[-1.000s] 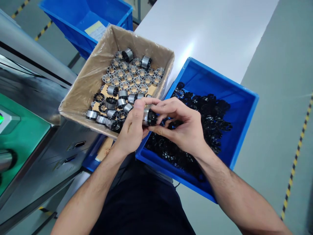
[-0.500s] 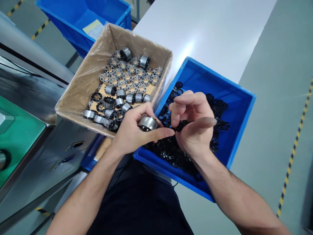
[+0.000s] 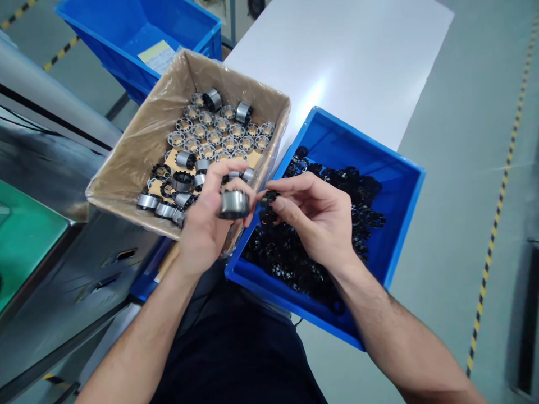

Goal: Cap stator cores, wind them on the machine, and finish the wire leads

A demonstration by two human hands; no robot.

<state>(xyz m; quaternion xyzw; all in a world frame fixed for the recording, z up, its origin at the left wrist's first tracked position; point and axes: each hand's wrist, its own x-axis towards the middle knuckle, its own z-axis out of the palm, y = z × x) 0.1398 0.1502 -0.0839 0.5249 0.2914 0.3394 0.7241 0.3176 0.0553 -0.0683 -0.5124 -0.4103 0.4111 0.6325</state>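
My left hand is closed around a metal ring with black toothed edges, near the right wall of the lined carton. Between thumb and fingers of my right hand is a small black notched plastic ring, just right of the metal one. The two pieces are apart. Below my right hand, a blue bin holds a heap of black plastic rings. In the carton, lined with clear plastic, lie rows of pale rings and several loose metal-and-black pieces.
A white tabletop extends behind the bin. Another blue bin with a paper note stands at the upper left. On the left is a metal machine with a green panel. Striped tape marks the floor at right.
My left hand has shifted left and its fingers have lifted, with the metal ring still in it. My right hand has turned over and moved left, its fingers now pinching the black ring.
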